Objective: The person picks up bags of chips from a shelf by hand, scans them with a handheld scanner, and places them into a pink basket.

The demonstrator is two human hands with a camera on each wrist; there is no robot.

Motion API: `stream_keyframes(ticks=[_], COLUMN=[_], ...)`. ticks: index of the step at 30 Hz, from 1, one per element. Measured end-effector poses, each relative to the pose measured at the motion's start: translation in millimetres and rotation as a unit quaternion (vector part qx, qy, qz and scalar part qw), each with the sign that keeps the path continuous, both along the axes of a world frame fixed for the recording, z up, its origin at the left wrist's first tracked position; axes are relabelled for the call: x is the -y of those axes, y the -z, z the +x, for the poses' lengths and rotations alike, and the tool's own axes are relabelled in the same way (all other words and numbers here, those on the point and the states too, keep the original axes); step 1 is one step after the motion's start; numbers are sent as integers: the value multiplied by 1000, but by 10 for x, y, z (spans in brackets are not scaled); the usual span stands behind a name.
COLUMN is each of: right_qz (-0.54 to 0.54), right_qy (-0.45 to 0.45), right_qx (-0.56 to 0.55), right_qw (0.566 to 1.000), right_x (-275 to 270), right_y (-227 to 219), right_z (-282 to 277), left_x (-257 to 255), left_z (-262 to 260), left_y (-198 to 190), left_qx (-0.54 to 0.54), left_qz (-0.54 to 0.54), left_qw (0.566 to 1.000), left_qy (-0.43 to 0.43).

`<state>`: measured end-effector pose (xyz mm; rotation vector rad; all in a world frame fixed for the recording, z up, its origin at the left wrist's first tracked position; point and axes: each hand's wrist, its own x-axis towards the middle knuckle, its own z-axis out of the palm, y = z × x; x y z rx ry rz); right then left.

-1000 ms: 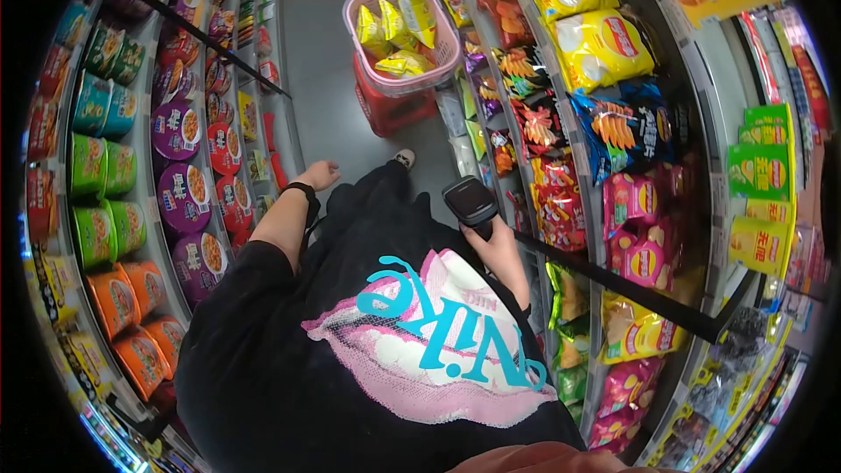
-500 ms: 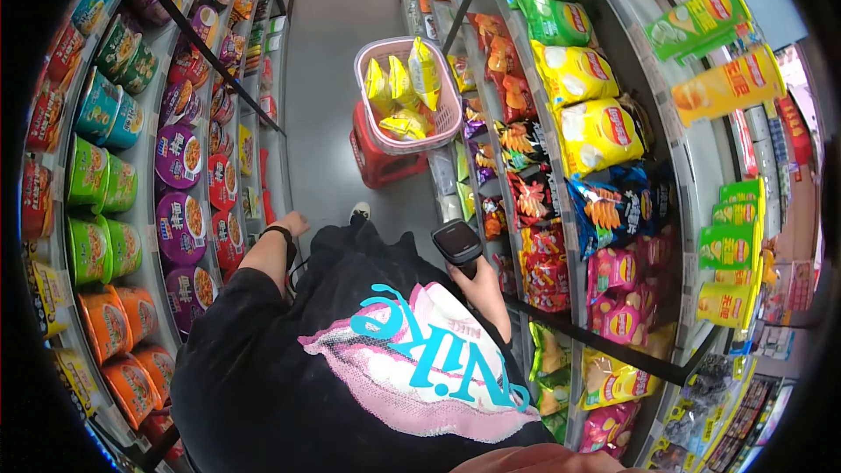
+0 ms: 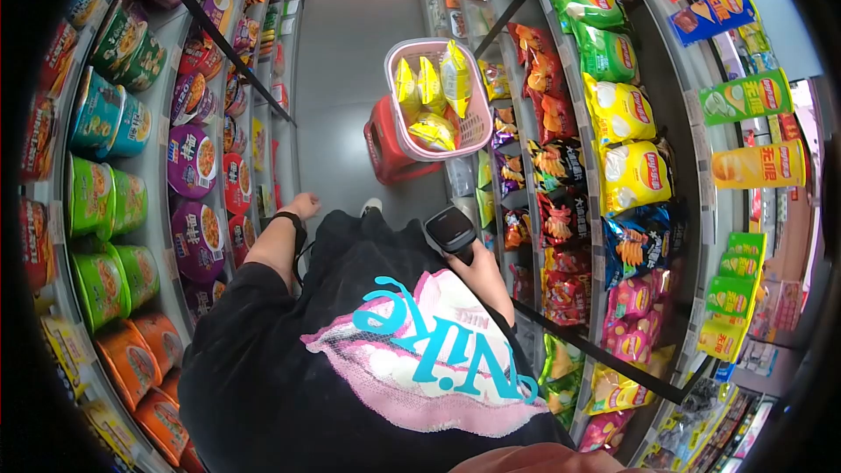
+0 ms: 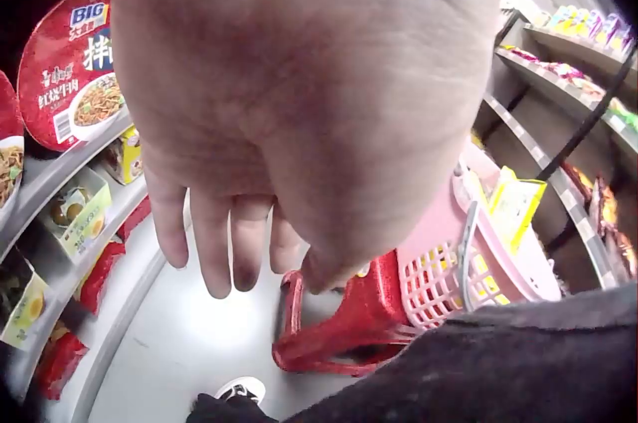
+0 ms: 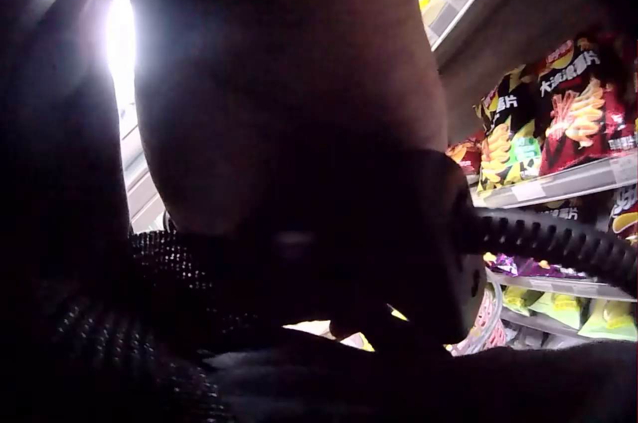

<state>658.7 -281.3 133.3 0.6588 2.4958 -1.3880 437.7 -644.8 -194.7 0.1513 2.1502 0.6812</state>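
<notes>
In the head view my right hand [image 3: 478, 270] grips a black handheld device [image 3: 450, 229] with a dark screen, held in front of the shirt beside the snack shelves. My left hand [image 3: 303, 205] hangs on the other side, near the noodle shelves. The left wrist view shows that hand [image 4: 289, 114] large, its fingers loosely extended and holding nothing. Ahead on the floor, a pink basket [image 3: 396, 138] holding several yellow bags [image 3: 428, 81] rests on a red basket [image 3: 380, 145]. The right wrist view is dark, with a black ribbed cord [image 5: 553, 242] in it.
Shelves of noodle bowls [image 3: 194, 160] line the left side. On the right, shelves carry chip bags [image 3: 632, 177], with a black bar [image 3: 596, 352] crossing close to the right arm. Grey aisle floor [image 3: 337, 52] runs ahead between them. A shoe [image 3: 372, 206] shows below the baskets.
The baskets and nearby shelves have shifted right and lower in the head view. My right hand, still gripping the device, has moved slightly left and lower. My left hand has shifted left and slightly lower.
</notes>
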Motion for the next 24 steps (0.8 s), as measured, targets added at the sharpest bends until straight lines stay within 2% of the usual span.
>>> stream_keyframes(ticks=[3, 5, 6, 9, 11, 13, 16, 19, 24], right_qz=[-9, 6, 23, 25, 32, 36, 41, 42, 26], right_qy=[-2, -8, -16, -46, -52, -57, -83, -112, -124], right_qx=[-15, -9, -3, -9, 0, 9, 23, 24, 40], right_qw=[1000, 1000, 1000, 999, 998, 998, 995, 992, 991], right_x=[143, 243, 283, 312, 329, 348, 397, 405, 419], right_y=[-11, -33, -32, 136, 116, 88, 12, 61, 75], right_z=[-183, -290, -332, -414, -464, -530, -677, -756, -895], left_x=[211, 335, 459, 715, 820, 840, 752, 754, 902], left_z=[-14, -16, -32, -60, -44, -28, -6, 134, 247], left_y=[-98, -150, 42, 439, 651, 685, 433, 452, 561], left_qx=[-1, 42, 31, -17, 3, 23, 26, -15, 28], left_qz=[-28, -56, -55, -51, -43, -38, -33, -3, -16], left_qw=[1000, 998, 998, 997, 998, 998, 999, 998, 997], left_qy=[9, -7, 28, 55, 44, 34, -7, -60, -75])
